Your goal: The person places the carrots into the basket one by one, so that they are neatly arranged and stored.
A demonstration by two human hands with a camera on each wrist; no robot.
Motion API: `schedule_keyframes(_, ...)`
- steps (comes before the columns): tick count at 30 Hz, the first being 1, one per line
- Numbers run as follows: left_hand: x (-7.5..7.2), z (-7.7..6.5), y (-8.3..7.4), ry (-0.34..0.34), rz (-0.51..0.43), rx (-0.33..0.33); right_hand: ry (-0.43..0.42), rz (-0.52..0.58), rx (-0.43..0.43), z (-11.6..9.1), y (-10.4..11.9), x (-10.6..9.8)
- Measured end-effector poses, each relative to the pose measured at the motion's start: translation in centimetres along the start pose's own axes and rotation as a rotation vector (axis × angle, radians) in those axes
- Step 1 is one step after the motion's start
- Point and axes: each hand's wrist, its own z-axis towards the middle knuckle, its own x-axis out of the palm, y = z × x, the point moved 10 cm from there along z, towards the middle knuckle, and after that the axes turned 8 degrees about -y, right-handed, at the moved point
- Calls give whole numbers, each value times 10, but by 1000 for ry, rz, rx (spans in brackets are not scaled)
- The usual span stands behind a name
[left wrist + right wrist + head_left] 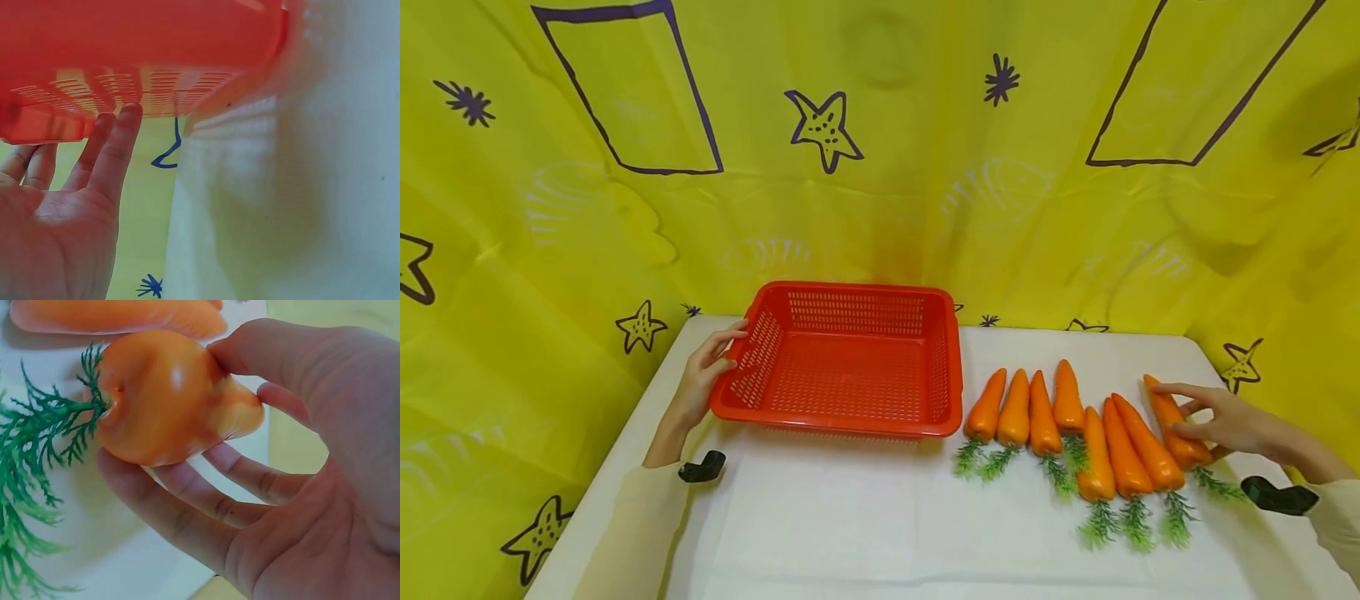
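Note:
A red plastic basket with slotted walls stands on the white table, and I see no contents in it. My left hand is at its left side, its nearly straight fingers touching the rim and outer wall. From below, the left wrist view shows fingertips against the slotted wall. At the far right, my right hand grips an orange carrot with green leaves. Its thumb lies on one side of the carrot, the fingers on the other. Whether that carrot touches the table I cannot tell.
Several more carrots lie in a loose row between the basket and my right hand, leaves toward me. A yellow patterned cloth hangs behind and beside the white table.

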Motion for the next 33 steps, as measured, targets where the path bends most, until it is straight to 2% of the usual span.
schedule_keyframes(9, 3, 0, 3, 7, -63, 2, -91, -76, 6, -1, 26, -25)
schedule_keyframes(15, 4, -2, 7, 10, -105, -44, -133, -95, -21, 4, 52, -38)
schedule_keyframes(24, 2, -4, 12, 37, -171, -89, -151, -123, -59, 14, 89, -41)
schedule_keyframes(33, 3, -3, 14, 64, -186, -107, -110, -21, -104, 31, 137, -33)
